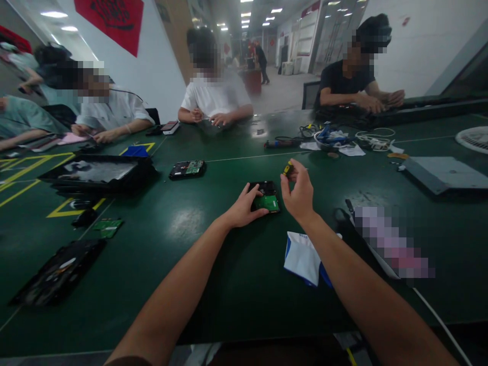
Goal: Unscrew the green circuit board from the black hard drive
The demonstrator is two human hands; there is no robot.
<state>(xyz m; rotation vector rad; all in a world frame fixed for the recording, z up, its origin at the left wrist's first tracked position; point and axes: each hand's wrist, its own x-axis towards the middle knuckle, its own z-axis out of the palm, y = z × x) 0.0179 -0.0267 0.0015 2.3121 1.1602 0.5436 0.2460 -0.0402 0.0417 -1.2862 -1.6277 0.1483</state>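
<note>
A hard drive (270, 203) lies on the green table, its black casing and green circuit board facing up. My left hand (247, 206) rests on the drive's left side, fingers spread over its top and thumb along the near edge. Just right of the drive, my right hand (299, 192) is raised off the table. Its fingers pinch a small screwdriver (287, 169) with a yellow and black handle; the tip is hard to make out. Below the right hand, near its forearm, sits a white and blue packet (303, 258).
Another hard drive (186, 169) lies further left. A black tray-like casing (99, 173), a loose circuit board (109, 227) and a dark opened device (59, 272) are on the left. At right are a grey metal box (448, 173) and tangled cables (333, 137). Several people sit across the table.
</note>
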